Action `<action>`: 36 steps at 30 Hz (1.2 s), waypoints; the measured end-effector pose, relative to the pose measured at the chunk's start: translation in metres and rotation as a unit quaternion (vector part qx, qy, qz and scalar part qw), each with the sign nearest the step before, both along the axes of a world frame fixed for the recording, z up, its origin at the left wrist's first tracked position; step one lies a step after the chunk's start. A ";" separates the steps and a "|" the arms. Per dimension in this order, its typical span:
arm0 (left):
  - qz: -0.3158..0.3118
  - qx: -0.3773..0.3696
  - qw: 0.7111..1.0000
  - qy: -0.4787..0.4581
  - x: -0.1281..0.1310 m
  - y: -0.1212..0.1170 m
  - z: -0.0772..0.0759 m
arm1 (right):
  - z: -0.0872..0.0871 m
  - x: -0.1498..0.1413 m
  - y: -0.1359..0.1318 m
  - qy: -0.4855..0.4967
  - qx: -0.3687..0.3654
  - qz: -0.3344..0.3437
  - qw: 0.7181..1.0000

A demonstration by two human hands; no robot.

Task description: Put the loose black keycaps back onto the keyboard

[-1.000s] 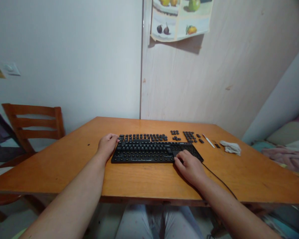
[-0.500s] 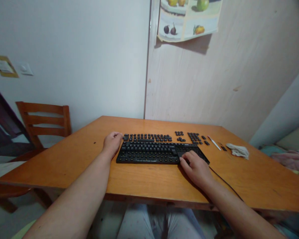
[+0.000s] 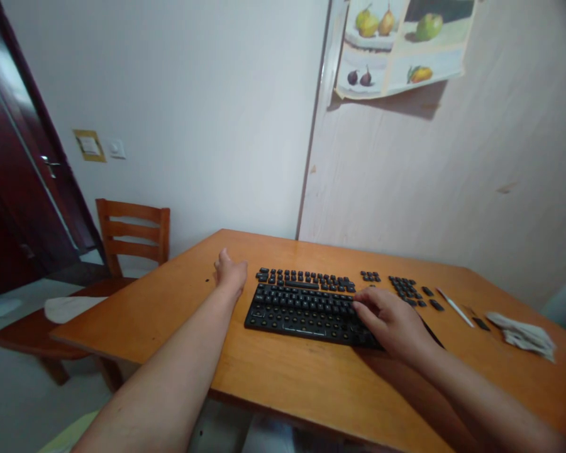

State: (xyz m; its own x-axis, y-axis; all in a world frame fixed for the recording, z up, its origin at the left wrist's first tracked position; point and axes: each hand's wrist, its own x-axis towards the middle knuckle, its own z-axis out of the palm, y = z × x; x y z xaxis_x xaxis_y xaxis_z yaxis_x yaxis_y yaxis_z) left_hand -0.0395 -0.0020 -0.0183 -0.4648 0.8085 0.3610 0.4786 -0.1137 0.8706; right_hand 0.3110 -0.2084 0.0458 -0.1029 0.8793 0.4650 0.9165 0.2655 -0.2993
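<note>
A black keyboard [image 3: 302,314] lies on the wooden table; its upper rows carry keycaps, while its lower rows show bare key posts. My right hand [image 3: 391,314] is over the keyboard's right part, hiding most of it. Its thumb and index finger come together near the keyboard's upper edge; anything between them is too small to make out. To the left of the keyboard, my left hand [image 3: 231,274] reaches out with its fingers apart, near a small dark piece [image 3: 207,280]. Loose black keycaps [image 3: 306,277] lie in rows behind the keyboard.
More loose keycaps [image 3: 405,289] sit at the right, beside a white pen-like stick [image 3: 455,307], a small dark flat piece [image 3: 481,323] and a crumpled pale cloth [image 3: 523,335]. A wooden chair [image 3: 134,233] stands left of the table [image 3: 283,371].
The view has turned left. My left hand has moved from the keycaps' left end toward the small dark piece, its fingers spreading. My right hand has shifted toward the keyboard's upper edge.
</note>
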 end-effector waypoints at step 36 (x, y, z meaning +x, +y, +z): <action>-0.128 -0.086 0.988 0.017 0.011 -0.010 -0.003 | 0.004 -0.161 0.223 -0.118 -0.177 0.108 0.971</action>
